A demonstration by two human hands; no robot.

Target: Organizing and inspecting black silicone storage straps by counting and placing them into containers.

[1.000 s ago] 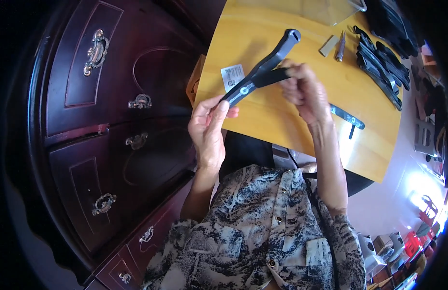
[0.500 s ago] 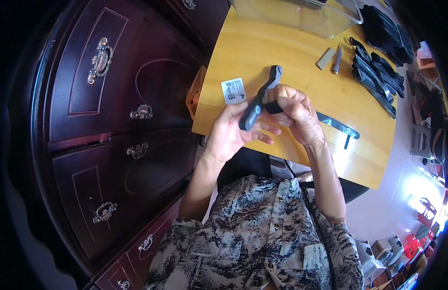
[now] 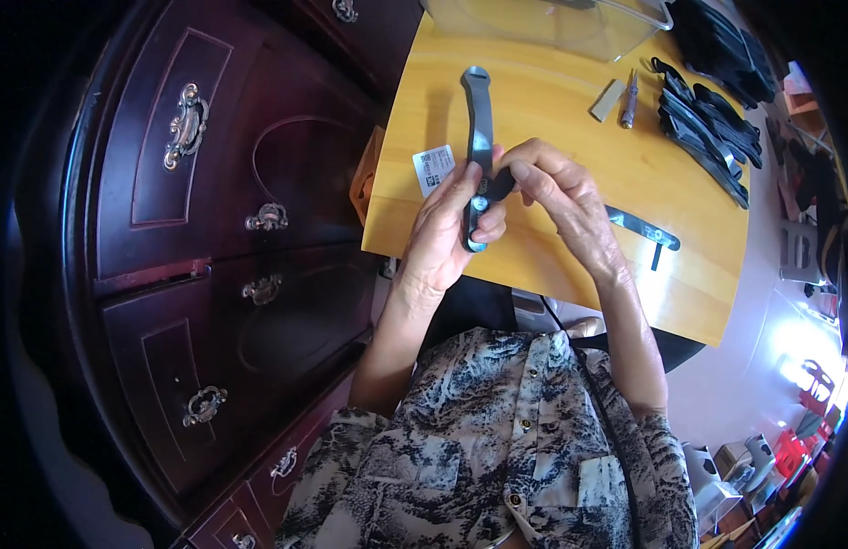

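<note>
Yellow wooden table (image 3: 570, 110) beside a dark wood cabinet (image 3: 214, 238). Left hand (image 3: 447, 229) curled tight around the low end of a long grey tool (image 3: 479, 137), held up over the table. Right hand (image 3: 561, 197) pinching the same tool near its middle, fingers closed. White tag (image 3: 433, 168) just left of the hands. Black straps (image 3: 703, 137) far right. Clear box (image 3: 570, 23) at the back.

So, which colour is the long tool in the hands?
Dark grey tool, seen in the head view.

Yellow wooden table (image 3: 570, 119) bears a clear box (image 3: 570, 23), black straps (image 3: 708, 128) and a white tag (image 3: 432, 168)
</note>
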